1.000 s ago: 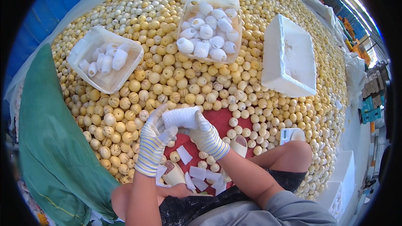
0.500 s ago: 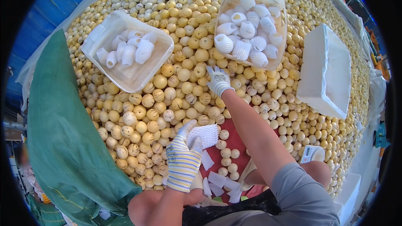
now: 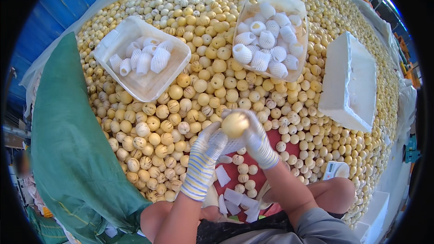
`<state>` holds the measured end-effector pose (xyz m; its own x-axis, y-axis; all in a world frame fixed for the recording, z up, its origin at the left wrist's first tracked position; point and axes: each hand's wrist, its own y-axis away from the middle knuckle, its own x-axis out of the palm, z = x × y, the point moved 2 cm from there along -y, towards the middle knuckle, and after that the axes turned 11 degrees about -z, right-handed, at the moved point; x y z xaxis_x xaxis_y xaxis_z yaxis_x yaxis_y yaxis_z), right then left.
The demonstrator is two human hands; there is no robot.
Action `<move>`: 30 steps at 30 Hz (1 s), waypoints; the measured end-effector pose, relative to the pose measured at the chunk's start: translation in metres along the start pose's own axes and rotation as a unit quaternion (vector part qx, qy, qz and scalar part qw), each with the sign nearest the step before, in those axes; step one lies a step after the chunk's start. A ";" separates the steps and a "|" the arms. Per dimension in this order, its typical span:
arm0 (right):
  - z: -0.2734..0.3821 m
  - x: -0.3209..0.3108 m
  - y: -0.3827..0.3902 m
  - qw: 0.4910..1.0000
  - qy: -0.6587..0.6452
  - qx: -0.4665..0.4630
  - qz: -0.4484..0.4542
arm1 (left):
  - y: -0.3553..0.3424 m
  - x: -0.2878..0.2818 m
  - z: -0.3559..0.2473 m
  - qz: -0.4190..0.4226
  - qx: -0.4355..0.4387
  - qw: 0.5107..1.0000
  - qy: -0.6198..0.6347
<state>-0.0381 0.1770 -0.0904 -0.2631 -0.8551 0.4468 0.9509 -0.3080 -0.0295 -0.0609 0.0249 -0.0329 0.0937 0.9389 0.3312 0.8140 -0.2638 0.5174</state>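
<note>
In front of me my right hand, in a striped white glove, grips a round pale yellow pepino melon. My left hand, gloved the same way, is closed on a white foam net sleeve just below the fruit. The sleeve is partly hidden by the fruit and fingers. Whether the fruit touches the sleeve's mouth I cannot tell. Loose pepino melons, some with dark stripes, lie in a broad heap all around the hands.
Two pale plastic tubs hold sleeved fruit, one at the far left and one at the far centre. A white foam box stands on the right, near a small scale. Green cloth drapes the left side; white sheet pieces lie near my legs.
My right hand has come back from the heap toward my left hand, now with a pepino melon in it. The left hand has risen slightly with the foam net sleeve.
</note>
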 end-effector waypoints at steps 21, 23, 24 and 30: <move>0.024 0.002 0.037 0.946 -0.253 0.196 0.054 | 0.025 0.017 0.001 0.244 0.125 0.958 0.084; 0.023 -0.002 0.039 0.945 -0.272 0.177 0.046 | 0.023 0.017 0.006 0.264 0.140 0.951 0.082; 0.022 -0.005 0.040 0.944 -0.281 0.168 0.042 | 0.021 0.015 0.006 0.242 0.122 0.960 0.064; 0.068 0.019 0.050 0.978 0.100 0.007 -0.182 | 0.010 -0.001 0.010 0.094 0.124 0.987 -0.027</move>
<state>0.0155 0.1742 -0.0223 -0.6093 -0.7553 0.2412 0.7906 -0.6019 0.1122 -0.0471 0.0236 -0.0362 0.2812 0.8910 0.3565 0.8944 -0.3780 0.2392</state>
